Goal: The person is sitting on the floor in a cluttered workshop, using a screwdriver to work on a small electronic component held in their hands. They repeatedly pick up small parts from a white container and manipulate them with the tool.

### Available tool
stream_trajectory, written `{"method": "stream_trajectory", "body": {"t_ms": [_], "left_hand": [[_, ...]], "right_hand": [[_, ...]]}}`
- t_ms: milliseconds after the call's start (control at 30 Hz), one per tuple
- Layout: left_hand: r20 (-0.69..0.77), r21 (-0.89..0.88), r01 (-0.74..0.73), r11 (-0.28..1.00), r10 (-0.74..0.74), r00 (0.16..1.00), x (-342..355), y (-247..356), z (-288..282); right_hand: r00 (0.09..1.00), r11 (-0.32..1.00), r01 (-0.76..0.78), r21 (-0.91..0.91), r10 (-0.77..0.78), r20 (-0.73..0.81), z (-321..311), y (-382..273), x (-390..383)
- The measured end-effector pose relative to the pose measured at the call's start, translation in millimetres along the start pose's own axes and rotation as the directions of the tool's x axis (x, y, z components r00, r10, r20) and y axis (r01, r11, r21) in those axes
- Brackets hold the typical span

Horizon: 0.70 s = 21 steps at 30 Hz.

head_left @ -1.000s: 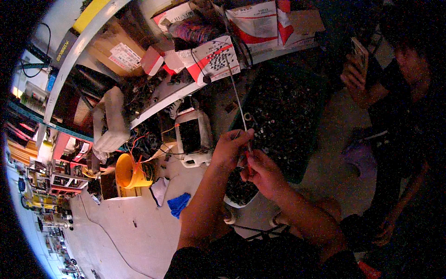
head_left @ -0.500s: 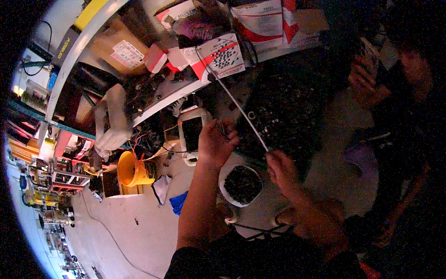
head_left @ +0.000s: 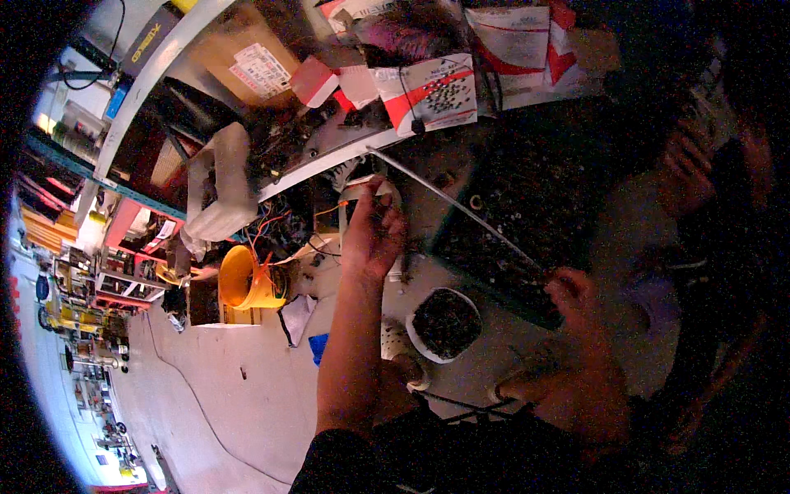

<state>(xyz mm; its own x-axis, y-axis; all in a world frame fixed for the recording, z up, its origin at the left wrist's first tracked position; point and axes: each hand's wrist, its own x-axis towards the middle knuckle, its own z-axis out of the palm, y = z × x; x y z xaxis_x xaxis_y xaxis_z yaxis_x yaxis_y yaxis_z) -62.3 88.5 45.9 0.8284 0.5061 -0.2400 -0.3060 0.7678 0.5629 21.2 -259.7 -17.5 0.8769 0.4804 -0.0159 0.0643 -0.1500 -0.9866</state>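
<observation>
My left hand (head_left: 372,230) is raised in front of a white plastic jug (head_left: 354,188), its fingers curled round something I cannot make out. My right hand (head_left: 572,292) grips the lower end of a long thin metal rod (head_left: 453,203), which slants up-left to near the shelf's front beam (head_left: 304,169). The rod crosses a dark green tray (head_left: 527,189) full of small dark pieces. Below, between my arms, a white tub (head_left: 444,325) holds similar dark bits.
Shelving holds cardboard boxes (head_left: 243,62), red-and-white cartons (head_left: 424,95) and a pale block (head_left: 218,185). A yellow bucket (head_left: 251,276), wires, a blue cloth (head_left: 319,350) and a cable lie about the floor. At right, a co-worker's hand (head_left: 687,165) is raised in shadow.
My hands have parted: the left moved up-left off the rod, the right moved rightward with it. The rod now slants more, its far end lower and further left. The view has shifted slightly.
</observation>
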Motion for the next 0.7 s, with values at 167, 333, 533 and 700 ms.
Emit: {"method": "stream_trajectory", "body": {"t_ms": [167,333,533,700], "left_hand": [[-0.004,-0.110,-0.097,0.989,0.098,0.995,7,28,-23],[-0.247,0.049,-0.158,0.986,0.165,0.955,-8,25,14],[0.017,-0.053,-0.141,0.989,0.142,0.990,-4,21,-2],[0.033,-0.013,-0.155,0.988,0.155,0.987,-3,13,6]], "right_hand": [[0.993,0.984,-0.056,-0.171,0.072,0.093,-19,-34,-4],[0.991,0.953,0.037,-0.300,0.004,0.136,-17,-47,-4],[0.974,0.946,-0.053,-0.320,0.119,0.190,-9,-53,4],[0.997,0.926,-0.013,-0.376,0.041,0.065,-11,-30,0]]}}
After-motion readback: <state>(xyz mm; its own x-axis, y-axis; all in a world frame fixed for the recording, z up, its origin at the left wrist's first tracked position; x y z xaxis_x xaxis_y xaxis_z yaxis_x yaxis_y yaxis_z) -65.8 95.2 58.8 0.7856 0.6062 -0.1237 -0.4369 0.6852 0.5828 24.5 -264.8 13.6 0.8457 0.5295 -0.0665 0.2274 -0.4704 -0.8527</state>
